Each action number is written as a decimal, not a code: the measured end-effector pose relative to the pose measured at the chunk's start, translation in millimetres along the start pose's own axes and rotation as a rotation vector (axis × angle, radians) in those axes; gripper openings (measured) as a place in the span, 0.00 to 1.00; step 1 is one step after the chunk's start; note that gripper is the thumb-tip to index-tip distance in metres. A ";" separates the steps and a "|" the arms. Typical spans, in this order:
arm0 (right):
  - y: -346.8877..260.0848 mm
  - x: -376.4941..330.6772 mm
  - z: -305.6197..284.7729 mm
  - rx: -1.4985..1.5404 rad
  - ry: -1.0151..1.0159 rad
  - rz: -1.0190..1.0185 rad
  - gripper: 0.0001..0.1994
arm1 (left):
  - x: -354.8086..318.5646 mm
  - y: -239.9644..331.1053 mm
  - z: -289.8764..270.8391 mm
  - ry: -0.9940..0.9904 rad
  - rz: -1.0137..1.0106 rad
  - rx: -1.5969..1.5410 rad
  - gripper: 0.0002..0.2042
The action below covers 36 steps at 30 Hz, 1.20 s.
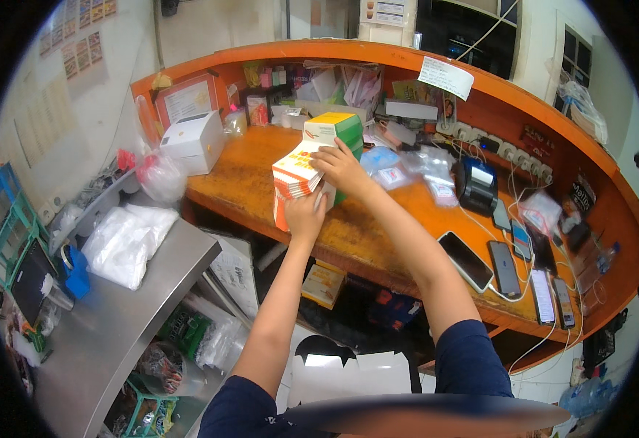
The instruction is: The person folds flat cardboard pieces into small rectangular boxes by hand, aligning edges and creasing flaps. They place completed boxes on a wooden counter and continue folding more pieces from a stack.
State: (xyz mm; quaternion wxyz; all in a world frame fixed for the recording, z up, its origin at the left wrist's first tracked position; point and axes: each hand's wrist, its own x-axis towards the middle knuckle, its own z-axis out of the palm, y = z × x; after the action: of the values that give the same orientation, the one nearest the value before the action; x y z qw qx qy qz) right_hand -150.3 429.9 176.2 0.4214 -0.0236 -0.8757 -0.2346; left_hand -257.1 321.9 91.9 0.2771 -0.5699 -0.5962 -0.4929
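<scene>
Just above the middle of the frame, at the near edge of a curved orange-brown wooden bench (250,164): a thick stack of flat-folded white, orange and yellow printed cartons (292,164), layered edges facing the lower left. Just behind it, a taller block of green and yellow card (343,128), possibly more of the same kind. Judging by those layered edges, apparently gathered into one bundle so far, with no carton from it visibly opened out; by that reading, any sorting apart left undone.

Extended upward from the lower edge, in short dark blue sleeves (464,358): two bare arms, nearly straight. On the left, low against the stack, a left hand (306,217), fingers closed around the lower side and partly hidden. From the right, along a slanting forearm, a right hand (343,169), palm down, fingers spread over the stack's upper right side; impossible to tell whether gripping or merely resting.

At bottom centre, a white notched sheet of card (348,376).
</scene>
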 end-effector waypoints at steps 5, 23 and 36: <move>-14.5 6.2 11.6 0.031 0.058 0.216 0.16 | 1.6 -6.7 7.6 0.202 0.162 -0.039 0.12; -19.1 23.7 -36.9 0.600 -0.215 0.616 0.15 | 76.4 -10.7 -51.5 -0.294 -0.039 -0.057 0.20; 26.9 -0.6 11.1 -0.017 -0.109 0.882 0.27 | 49.5 -29.0 -30.6 -0.188 -0.065 -0.211 0.17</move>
State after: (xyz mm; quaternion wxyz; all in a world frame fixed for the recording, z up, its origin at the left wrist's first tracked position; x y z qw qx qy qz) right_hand -151.5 458.7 180.4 0.4341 -0.4109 -0.8008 -0.0380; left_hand -301.5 318.2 139.2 0.1426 -0.6197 -0.5827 -0.5060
